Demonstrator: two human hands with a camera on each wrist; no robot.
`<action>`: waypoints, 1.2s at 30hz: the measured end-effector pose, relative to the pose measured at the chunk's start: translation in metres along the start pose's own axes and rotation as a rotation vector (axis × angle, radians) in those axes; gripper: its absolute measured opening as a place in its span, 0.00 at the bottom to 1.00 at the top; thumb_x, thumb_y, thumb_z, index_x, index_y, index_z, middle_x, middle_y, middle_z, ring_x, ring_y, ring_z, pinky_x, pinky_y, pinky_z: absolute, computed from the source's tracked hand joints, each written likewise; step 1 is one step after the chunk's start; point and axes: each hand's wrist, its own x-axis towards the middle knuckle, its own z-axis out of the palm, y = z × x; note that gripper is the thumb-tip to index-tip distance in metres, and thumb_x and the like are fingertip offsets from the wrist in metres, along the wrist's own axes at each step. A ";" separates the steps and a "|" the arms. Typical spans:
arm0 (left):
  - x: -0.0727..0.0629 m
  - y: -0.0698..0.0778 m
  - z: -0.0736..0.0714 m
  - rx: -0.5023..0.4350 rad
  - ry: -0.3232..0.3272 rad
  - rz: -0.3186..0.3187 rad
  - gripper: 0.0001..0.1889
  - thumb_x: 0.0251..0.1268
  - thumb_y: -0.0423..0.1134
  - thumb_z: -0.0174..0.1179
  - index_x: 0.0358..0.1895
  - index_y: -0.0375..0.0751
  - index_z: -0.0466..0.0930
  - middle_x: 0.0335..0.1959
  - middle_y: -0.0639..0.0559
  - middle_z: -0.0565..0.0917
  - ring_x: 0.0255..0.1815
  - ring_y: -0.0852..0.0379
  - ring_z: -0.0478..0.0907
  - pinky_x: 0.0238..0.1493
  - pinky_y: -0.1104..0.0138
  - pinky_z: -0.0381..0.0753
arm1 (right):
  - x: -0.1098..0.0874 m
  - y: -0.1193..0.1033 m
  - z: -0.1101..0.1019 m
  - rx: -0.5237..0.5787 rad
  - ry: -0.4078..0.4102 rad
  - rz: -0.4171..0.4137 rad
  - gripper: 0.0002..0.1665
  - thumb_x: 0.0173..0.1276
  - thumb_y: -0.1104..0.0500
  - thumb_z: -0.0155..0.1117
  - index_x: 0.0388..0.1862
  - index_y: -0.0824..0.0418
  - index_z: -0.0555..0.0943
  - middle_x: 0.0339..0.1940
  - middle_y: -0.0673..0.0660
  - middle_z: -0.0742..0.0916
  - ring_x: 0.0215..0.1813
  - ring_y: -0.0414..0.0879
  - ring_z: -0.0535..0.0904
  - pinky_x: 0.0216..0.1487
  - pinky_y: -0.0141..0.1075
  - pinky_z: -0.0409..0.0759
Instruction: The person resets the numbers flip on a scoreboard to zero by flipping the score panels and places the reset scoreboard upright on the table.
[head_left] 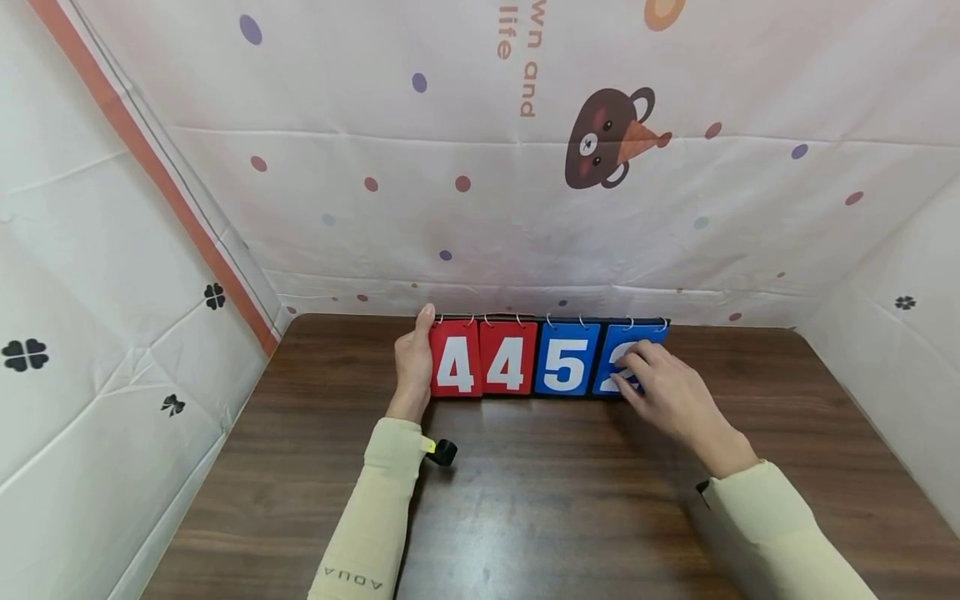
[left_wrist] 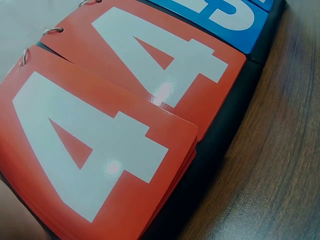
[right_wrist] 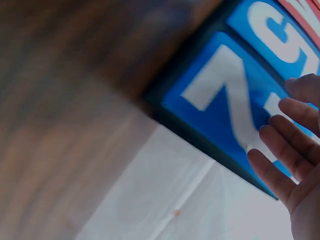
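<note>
A flip scoreboard stands at the back of the table, its number cards hung on metal rings. Two red cards read 4 and 4, and a blue card beside them reads 5. My left hand grips the board's left end, thumb at the top corner; only a sliver of this hand enters the left wrist view. At the other end, my right hand is over the rightmost blue card, a 2 partly hidden behind the fingers. In the right wrist view the fingers are loosely bent and spread, with nothing pinched between them.
The brown wood-grain table extends in front of the board. Behind it hangs a pale printed cloth with dots and a bear. White cloth walls rise at both sides. A small black device is attached at the left cuff.
</note>
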 end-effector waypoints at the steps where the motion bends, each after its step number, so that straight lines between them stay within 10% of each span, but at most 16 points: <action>1: 0.000 0.000 0.000 0.000 -0.001 0.000 0.34 0.70 0.72 0.58 0.19 0.46 0.70 0.30 0.50 0.83 0.38 0.54 0.79 0.44 0.61 0.76 | 0.004 -0.001 -0.002 0.002 0.023 -0.009 0.15 0.61 0.63 0.81 0.44 0.65 0.86 0.45 0.62 0.85 0.44 0.56 0.84 0.44 0.53 0.87; 15: -0.001 0.000 0.001 0.000 0.000 0.004 0.33 0.71 0.72 0.58 0.20 0.47 0.72 0.30 0.50 0.83 0.37 0.53 0.80 0.43 0.61 0.77 | 0.057 -0.013 -0.027 0.039 0.271 -0.072 0.12 0.65 0.68 0.78 0.45 0.67 0.85 0.43 0.62 0.86 0.42 0.56 0.84 0.36 0.51 0.86; 36: 0.000 -0.001 0.001 0.010 0.013 -0.001 0.33 0.71 0.72 0.58 0.19 0.47 0.70 0.32 0.49 0.84 0.39 0.53 0.80 0.45 0.59 0.77 | 0.106 0.020 -0.019 0.156 0.052 0.326 0.10 0.77 0.61 0.68 0.49 0.67 0.86 0.51 0.66 0.85 0.52 0.63 0.83 0.51 0.60 0.82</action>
